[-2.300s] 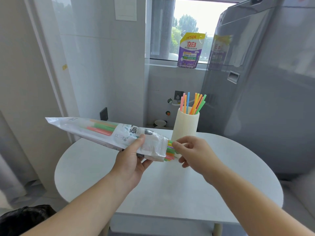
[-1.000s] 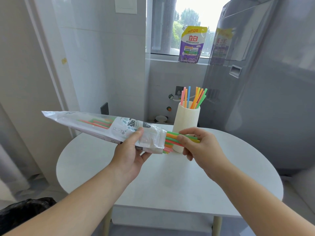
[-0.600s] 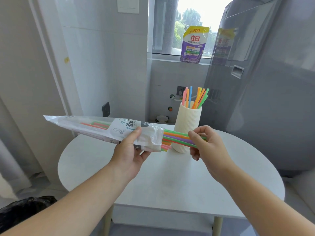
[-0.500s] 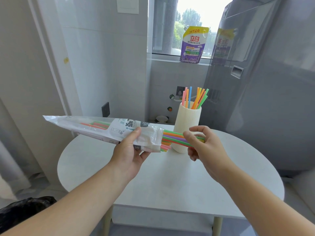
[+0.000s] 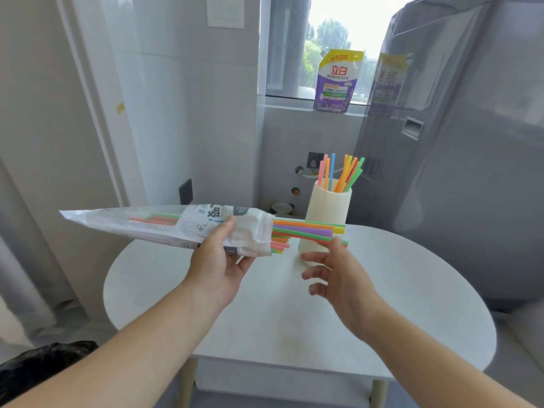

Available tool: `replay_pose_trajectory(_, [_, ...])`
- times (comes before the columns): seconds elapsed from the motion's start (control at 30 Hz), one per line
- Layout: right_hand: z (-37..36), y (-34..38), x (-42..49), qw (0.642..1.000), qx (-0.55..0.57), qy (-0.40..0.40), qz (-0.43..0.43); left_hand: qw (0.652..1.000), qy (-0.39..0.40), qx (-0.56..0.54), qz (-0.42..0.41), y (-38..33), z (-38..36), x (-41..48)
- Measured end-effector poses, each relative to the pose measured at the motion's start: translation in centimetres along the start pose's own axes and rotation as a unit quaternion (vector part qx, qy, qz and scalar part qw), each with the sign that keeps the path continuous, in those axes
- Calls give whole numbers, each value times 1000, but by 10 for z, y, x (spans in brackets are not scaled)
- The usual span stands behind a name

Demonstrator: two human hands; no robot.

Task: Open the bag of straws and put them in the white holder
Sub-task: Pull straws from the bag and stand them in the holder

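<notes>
My left hand (image 5: 217, 269) grips the clear printed bag of straws (image 5: 164, 226) near its open right end and holds it level above the table. Several coloured straws (image 5: 306, 231) stick halfway out of that end, pointing right, in front of the white ribbed holder (image 5: 326, 219). My right hand (image 5: 344, 278) sits just below their tips with its fingers spread; one fingertip reaches the straw ends but nothing is gripped. The holder stands upright on the table with several straws (image 5: 338, 172) in it.
The round white table (image 5: 265, 313) bears only the holder. A grey washing machine (image 5: 471, 172) stands close behind on the right. A purple detergent pouch (image 5: 337, 81) is on the window sill. A black bag (image 5: 38, 360) lies on the floor, lower left.
My right hand pulled several straws partway out of the bag to the right, then let go of them and dropped just below their tips, fingers spread. The bag stayed level.
</notes>
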State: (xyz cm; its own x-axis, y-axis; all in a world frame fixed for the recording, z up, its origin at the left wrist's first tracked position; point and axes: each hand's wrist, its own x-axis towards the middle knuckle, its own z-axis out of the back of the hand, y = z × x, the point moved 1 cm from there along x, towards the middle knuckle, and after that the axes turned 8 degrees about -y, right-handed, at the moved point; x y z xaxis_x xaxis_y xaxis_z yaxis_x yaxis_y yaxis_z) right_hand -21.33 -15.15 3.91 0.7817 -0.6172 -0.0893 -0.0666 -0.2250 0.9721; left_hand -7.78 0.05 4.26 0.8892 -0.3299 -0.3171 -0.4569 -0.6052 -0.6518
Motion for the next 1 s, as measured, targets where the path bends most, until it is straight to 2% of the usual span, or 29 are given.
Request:
replay_pose_trajectory(0.1, [-12,-3,-4,999,-31,22,0,1000,6,4,1,3,0,-2])
replay_pose_trajectory(0.2, [-25,1,-4,999,30,9,-30,1000,22,15,2,9,-1,-3])
replay_pose_trajectory(0.43, [-35,9,7,979,153,-112,-78,999,33,14,5,15,-3,-5])
replay_pose_trajectory(0.6, [-29,14,11,974,175,-136,-44,999,32,18,11,18,-4,-6])
replay_pose_trajectory(0.77, [-20,25,15,979,125,-163,19,999,26,14,19,19,-4,-5])
replay_pose_trajectory(1.0, [0,49,19,982,109,-124,95,1000,1,-4,1,11,0,-1])
